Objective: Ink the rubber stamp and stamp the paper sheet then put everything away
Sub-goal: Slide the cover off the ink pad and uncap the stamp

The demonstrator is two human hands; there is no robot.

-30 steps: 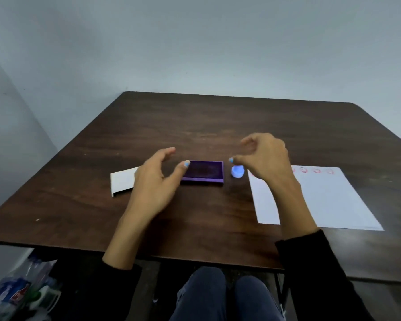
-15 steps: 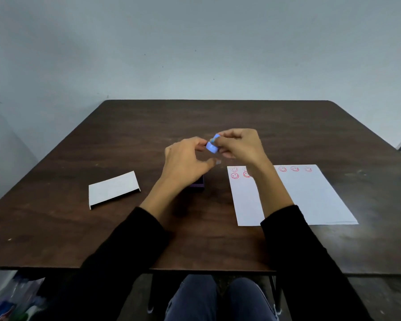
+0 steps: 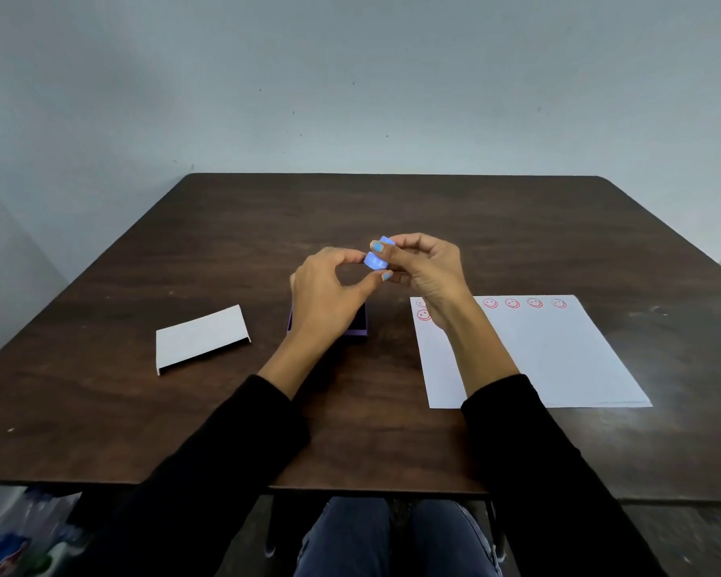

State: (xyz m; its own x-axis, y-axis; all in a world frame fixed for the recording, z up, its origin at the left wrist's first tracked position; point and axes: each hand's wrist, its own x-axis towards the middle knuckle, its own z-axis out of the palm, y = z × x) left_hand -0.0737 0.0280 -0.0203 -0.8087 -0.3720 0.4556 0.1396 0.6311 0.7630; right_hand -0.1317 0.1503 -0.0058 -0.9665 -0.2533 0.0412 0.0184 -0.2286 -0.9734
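Both hands hold a small light-blue rubber stamp in the air above the table's middle. My left hand pinches its lower end, my right hand grips its upper end. The purple ink pad lies open on the table under my left hand, mostly hidden by it. A white paper sheet lies to the right with several red smiley prints along its far edge; my right wrist covers part of them.
A white ink-pad lid lies on the dark wooden table to the left of the pad. Bottles and bags sit on the floor at the lower left. A wall stands behind the table.
One second ago the stamp stood on the table beside the open pad with both hands near. Now it is lifted and held between both hands. The camera view has shifted left.
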